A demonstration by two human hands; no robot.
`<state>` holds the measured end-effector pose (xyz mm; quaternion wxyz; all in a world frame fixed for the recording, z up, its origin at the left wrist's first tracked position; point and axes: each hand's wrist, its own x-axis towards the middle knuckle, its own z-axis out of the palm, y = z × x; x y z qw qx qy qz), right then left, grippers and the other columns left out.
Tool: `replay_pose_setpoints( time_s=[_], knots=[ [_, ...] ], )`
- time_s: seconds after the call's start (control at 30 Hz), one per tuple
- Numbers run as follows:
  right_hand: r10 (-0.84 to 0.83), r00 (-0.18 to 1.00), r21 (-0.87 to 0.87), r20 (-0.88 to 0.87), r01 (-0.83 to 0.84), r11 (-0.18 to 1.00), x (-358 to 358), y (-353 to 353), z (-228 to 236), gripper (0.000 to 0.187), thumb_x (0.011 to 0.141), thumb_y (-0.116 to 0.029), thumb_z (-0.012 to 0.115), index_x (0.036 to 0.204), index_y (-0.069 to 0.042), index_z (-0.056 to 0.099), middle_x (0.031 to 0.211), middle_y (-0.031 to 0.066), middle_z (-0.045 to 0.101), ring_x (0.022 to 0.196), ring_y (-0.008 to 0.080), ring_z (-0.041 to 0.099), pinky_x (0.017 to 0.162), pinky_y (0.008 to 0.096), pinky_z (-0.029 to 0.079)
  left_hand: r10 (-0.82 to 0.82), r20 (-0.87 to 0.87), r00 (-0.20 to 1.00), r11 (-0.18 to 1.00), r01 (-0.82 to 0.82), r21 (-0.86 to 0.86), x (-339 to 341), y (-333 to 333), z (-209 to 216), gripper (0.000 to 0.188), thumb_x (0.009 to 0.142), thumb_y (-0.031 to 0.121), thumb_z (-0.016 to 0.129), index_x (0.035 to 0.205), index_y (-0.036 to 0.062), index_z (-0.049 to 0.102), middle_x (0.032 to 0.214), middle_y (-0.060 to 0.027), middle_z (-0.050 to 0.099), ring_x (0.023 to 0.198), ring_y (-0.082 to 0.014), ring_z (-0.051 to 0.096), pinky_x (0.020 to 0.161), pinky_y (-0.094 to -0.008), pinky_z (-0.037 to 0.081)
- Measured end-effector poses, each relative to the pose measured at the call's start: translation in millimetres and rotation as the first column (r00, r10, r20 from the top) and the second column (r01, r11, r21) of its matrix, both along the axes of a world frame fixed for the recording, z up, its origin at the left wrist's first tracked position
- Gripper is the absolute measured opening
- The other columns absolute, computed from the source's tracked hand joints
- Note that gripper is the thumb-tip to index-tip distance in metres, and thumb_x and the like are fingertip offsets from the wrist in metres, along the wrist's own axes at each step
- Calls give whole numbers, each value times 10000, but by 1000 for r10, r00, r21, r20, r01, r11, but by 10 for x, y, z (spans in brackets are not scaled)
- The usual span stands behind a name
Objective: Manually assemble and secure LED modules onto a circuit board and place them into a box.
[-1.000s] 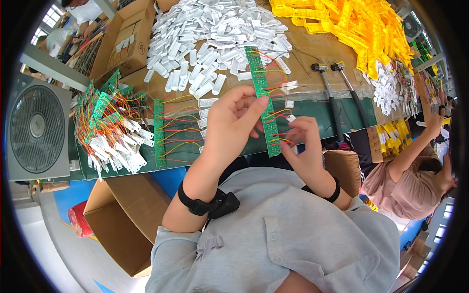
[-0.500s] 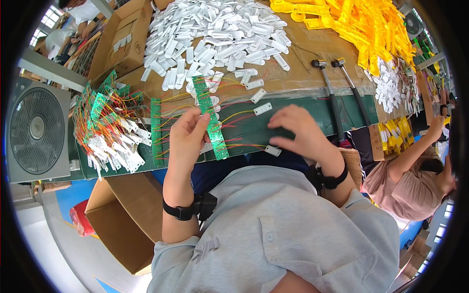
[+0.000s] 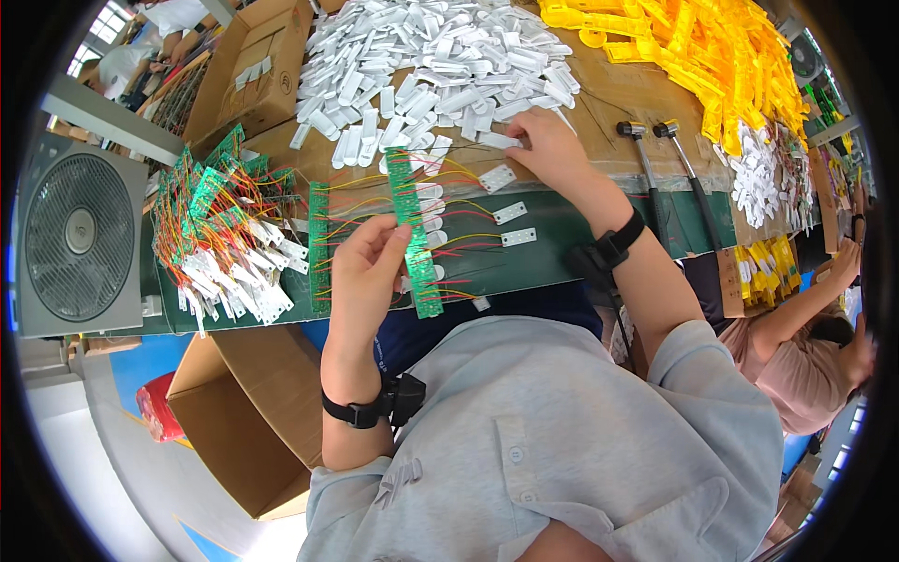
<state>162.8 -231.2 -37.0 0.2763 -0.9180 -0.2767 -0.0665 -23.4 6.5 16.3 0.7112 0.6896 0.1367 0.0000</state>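
Nearest, lower middle: left hand (image 3: 370, 267) pinches the left edge of a green circuit board (image 3: 419, 248), thumb on top. Board is mid-frame, near upright in view, overlying a row of white pieces (image 3: 432, 208) on the green work surface (image 3: 543, 267). Its red/yellow leads run right to white tabs (image 3: 518, 237), fanned out apart. Second green board (image 3: 319, 244) just left; tangled wired boards (image 3: 220, 234) further left. Farther, upper middle: right hand (image 3: 554, 150), thumb and fingers bent at a loose white piece (image 3: 496, 140); touching or gripping, can't tell. White pile (image 3: 431, 56) beyond, yellow parts (image 3: 684, 56) upper right. Step looks like positioning board and spreading leads. Next move seems to call for a steady left pinch and the right fingertips clear of the nearest tab.
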Motion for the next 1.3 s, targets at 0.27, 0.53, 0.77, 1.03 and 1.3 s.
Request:
replay_pose_setpoints(
  time_s=[0.27,0.53,0.77,1.03,1.3],
  knots=[
    [-181,947,180,-267,234,955,-547,-321,371,204,787,-85,741,961,-22,653,815,99,665,748,224,622,708,329,497,70,-4,998,979,-68,194,113,100,-214,179,941,133,658,1007,-33,658,725,-6,638,596,-43,530,520,-203,397],
    [-218,931,198,-292,282,939,-1030,-612,409,247,797,-83,737,1023,-11,666,841,71,668,760,162,595,715,299,485,154,124,980,824,-196,531,90,188,-370,187,881,136,724,927,-15,625,739,-73,660,579,-122,584,544,-253,458],
    [-138,946,270,-295,220,937,-1265,-643,359,244,797,-60,739,1027,-20,670,859,53,659,765,143,579,645,276,442,-123,400,908,510,-288,811,-132,-4,-81,165,798,72,753,924,28,656,896,-110,636,784,-236,628,658,-360,505],
    [-24,960,284,-279,106,953,-1371,-489,366,238,793,-46,739,1021,-26,674,858,61,620,781,182,569,697,298,465,-727,77,683,164,64,984,-430,-361,-361,192,694,76,679,885,80,670,1186,-94,562,1112,-303,523,940,-430,431],
    [39,976,324,-214,34,945,-1462,-410,369,228,785,-25,741,1001,-23,667,837,72,605,757,194,571,691,305,474,-742,198,641,414,206,887,-260,-300,-277,208,682,46,698,870,36,610,1085,-125,595,1064,-277,565,920,-403,447]
  ],
)
